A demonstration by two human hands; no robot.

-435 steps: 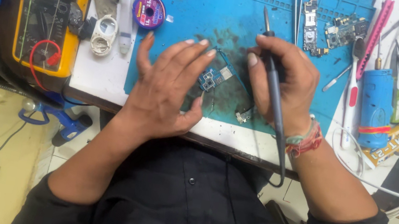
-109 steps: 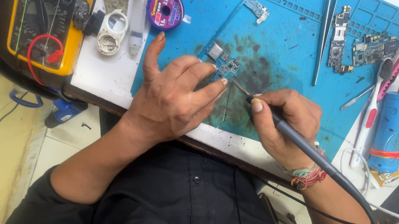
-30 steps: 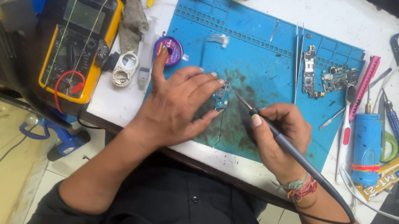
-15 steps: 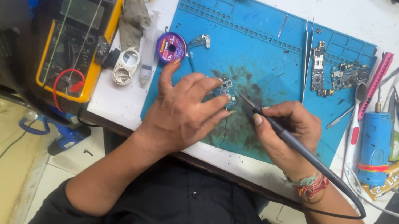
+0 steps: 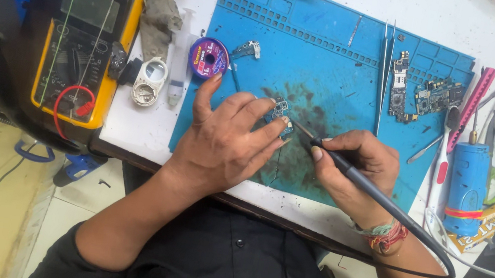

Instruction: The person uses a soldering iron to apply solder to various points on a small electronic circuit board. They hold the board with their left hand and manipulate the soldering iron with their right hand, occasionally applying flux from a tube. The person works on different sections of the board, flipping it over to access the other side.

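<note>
Circuit board, small and bluish, pinned by left hand; right hand grips soldering iron.

Around us on the white desk: a yellow multimeter at far left, a grey rag and purple solder-wire spool beside it, tweezers and spare circuit boards on the blue mat, a blue cylindrical tool at right
</note>
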